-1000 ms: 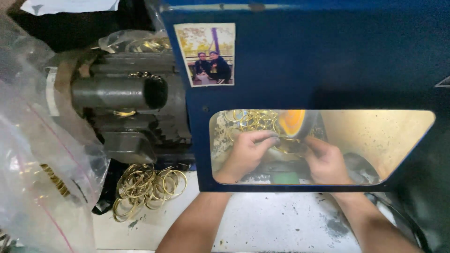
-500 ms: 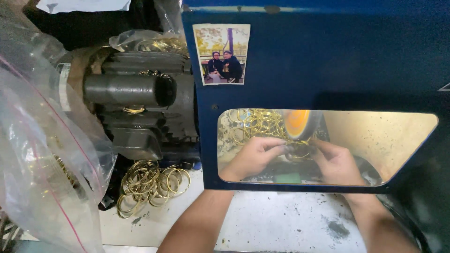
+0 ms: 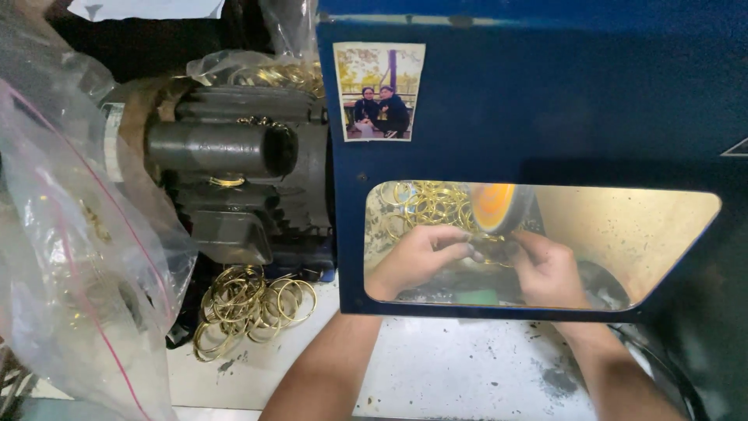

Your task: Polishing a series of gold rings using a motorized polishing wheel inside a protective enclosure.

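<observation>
Behind the blue guard point(image 3: 545, 101), our left hand point(image 3: 417, 257) and right hand point(image 3: 549, 269) both pinch what seems one brass ring point(image 3: 491, 243) against the orange wheel point(image 3: 495, 206), steadying it.

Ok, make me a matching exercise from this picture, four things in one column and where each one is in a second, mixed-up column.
Things:
1. loose pile of brass rings
2. orange wheel
3. photo
4. clear plastic bag

Places:
A. stuck on the blue guard above the window
B. far left of the view
C. on the white bench below the grey motor
D. behind the window, just above the left hand and right hand

Pairs: 1-C, 2-D, 3-A, 4-B
</observation>
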